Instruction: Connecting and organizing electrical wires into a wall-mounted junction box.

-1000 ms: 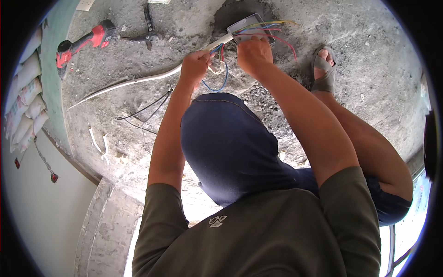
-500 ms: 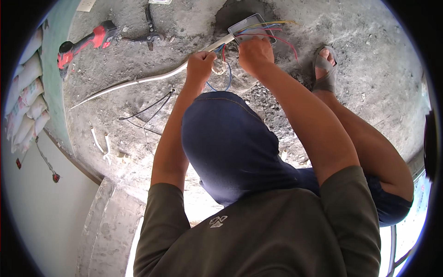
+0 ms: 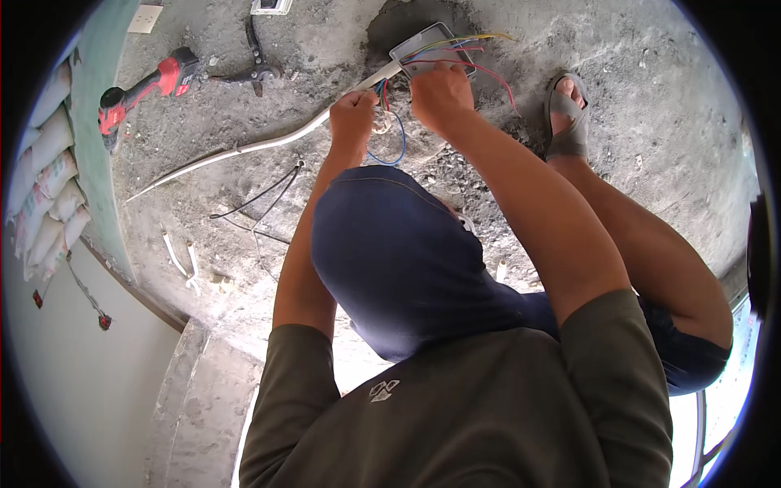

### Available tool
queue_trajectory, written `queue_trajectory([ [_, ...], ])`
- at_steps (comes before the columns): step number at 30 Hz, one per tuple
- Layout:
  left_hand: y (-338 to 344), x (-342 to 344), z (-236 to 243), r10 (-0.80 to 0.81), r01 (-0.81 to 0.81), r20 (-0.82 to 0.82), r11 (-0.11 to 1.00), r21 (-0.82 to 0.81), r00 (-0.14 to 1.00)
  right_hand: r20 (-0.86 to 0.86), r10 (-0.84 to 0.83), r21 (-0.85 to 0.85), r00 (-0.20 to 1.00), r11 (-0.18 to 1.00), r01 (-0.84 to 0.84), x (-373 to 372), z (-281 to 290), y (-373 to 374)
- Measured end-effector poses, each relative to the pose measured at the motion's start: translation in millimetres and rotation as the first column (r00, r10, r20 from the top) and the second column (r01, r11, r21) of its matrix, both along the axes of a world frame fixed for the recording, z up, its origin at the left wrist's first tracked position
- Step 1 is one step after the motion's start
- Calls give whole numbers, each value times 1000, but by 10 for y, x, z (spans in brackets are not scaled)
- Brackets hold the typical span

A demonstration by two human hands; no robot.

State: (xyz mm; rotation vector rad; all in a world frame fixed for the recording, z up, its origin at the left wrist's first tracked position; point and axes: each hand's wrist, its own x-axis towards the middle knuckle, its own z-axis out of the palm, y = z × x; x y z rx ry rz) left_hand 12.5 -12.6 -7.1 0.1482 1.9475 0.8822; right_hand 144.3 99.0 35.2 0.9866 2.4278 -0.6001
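Grey rectangular box [image 3: 427, 39], open-faced, lies tilted on the rough grey concrete floor [image 3: 618, 41], overlapping the edge of a dark round patch [image 3: 385, 32]. Long white conduit [image 3: 305, 128] runs from the box's left corner down to the left, slightly bowed. Yellow-green wire [image 3: 492, 35] and red wire [image 3: 506, 85] extend out past the box's right side.

Right grip [image 3: 443, 98]: bare hand at the box's lower edge, fingers curled; tips hidden, cannot tell whether clamped on box or wire.

Left grip [image 3: 353, 118]: bare hand just below the conduit, fingertips bunched beside a short multicoloured wire bundle [image 3: 384, 91]. Cannot tell what, if anything, is pinched. Blue wire loop [image 3: 402, 150] hangs below, near the hand.

Elsewhere on the floor: red-and-black cordless power tool [image 3: 154, 84], upper left; dark-handled pliers [image 3: 258, 73] between it and the conduit; thin black cables [image 3: 264, 193] below the conduit.
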Motion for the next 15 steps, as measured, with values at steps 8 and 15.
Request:
queue_trajectory([
  [8, 63, 54, -113, -197, 145, -340, 975, -171, 920, 24, -14, 3, 1000, 1000, 14, -54, -19, 48],
  [15, 24, 117, -1, -419, 350, -558, 907, -233, 716, 18, 32, -18, 999, 999, -32, -10, -29, 12],
])
